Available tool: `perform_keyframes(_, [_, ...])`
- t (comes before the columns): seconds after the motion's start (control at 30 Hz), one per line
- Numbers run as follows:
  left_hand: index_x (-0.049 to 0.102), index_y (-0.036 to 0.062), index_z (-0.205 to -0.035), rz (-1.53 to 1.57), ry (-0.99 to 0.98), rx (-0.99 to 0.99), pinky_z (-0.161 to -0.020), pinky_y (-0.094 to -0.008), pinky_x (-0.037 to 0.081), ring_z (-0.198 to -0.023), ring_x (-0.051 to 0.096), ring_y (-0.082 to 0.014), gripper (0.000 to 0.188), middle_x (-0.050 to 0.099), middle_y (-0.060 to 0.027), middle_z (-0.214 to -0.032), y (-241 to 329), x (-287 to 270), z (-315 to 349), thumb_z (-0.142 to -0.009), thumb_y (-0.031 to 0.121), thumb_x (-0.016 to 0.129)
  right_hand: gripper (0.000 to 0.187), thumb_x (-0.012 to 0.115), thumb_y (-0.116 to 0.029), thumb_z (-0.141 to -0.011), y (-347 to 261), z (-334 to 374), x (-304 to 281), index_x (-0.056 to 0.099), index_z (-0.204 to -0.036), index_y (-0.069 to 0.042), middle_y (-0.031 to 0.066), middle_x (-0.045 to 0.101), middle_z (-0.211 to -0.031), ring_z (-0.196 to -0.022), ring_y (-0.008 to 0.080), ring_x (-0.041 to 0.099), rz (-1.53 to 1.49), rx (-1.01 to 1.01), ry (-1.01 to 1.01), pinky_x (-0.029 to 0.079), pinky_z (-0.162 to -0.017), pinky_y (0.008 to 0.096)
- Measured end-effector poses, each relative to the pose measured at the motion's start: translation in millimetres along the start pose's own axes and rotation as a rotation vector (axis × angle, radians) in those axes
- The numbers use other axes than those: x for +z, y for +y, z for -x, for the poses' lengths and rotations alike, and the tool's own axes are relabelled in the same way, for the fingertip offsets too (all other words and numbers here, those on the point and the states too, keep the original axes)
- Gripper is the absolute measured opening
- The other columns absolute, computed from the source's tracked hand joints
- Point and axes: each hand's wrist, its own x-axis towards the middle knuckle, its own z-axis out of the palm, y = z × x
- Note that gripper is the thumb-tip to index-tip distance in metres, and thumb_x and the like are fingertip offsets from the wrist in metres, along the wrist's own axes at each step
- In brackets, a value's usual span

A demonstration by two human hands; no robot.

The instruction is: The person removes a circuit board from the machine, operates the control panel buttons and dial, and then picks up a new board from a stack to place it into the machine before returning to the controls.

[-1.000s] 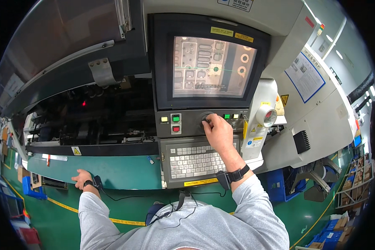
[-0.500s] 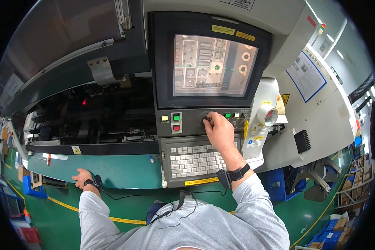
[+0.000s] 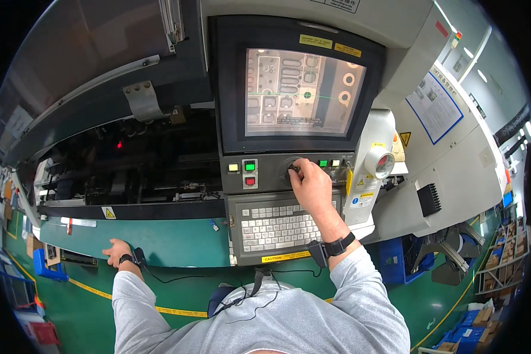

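My right hand (image 3: pixel 310 184) is closed on a black joystick knob (image 3: pixel 291 169) on the machine's control panel (image 3: pixel 277 173); the fingertips partly cover the knob. Above the panel, a screen (image 3: pixel 304 94) shows a magnified board-like picture with green crosshair lines. Below it sits a keyboard (image 3: pixel 271 230), partly beneath my right forearm. My left hand (image 3: pixel 118 251) rests at the front edge of a green shelf (image 3: pixel 171 242), fingers apart and holding nothing.
Left of the screen, the machine's dark interior (image 3: pixel 130 171) lies open with a small red light inside. Green, red and pale buttons (image 3: pixel 250 172) flank the knob. A blue bin (image 3: pixel 398 259) stands on the floor at right. Cables run from both wrist straps.
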Motion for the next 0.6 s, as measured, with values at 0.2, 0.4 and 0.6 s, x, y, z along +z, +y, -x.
perform_keyframes(0.2, [0.026,0.0150,-0.152,-0.003,-0.010,0.001,-0.102,-0.0544,0.041,-0.124,0.048,-0.0471,0.077,0.039,-0.0318,-0.141,1,-4,4,-0.092,0.058,0.045,0.025,0.072,-0.010,-0.081,-4,6,-7,0.063,-0.104,-0.007,0.0063,0.061,-0.071,-0.064,0.0251,0.062,-0.042,0.021,0.025,0.051,-0.060,0.0369])
perform_keyframes(0.4, [0.025,0.0139,-0.152,-0.011,-0.021,0.010,-0.102,-0.0532,0.041,-0.124,0.048,-0.0469,0.077,0.039,-0.0324,-0.141,1,-7,6,-0.092,0.058,0.044,0.033,0.074,-0.007,-0.078,-4,27,-10,0.062,-0.109,-0.005,0.0086,0.061,-0.083,-0.077,0.0264,0.062,-0.042,0.017,0.074,0.051,-0.071,0.0373])
perform_keyframes(0.6, [0.025,0.0131,-0.151,-0.015,-0.011,0.029,-0.101,-0.0534,0.042,-0.123,0.049,-0.0472,0.076,0.039,-0.0330,-0.141,0,-4,3,-0.092,0.058,0.045,0.040,0.075,-0.010,-0.077,-9,59,-7,0.061,-0.114,-0.006,0.0145,0.055,-0.114,-0.109,0.0347,0.051,0.100,-0.100,0.104,0.044,-0.094,0.0444])
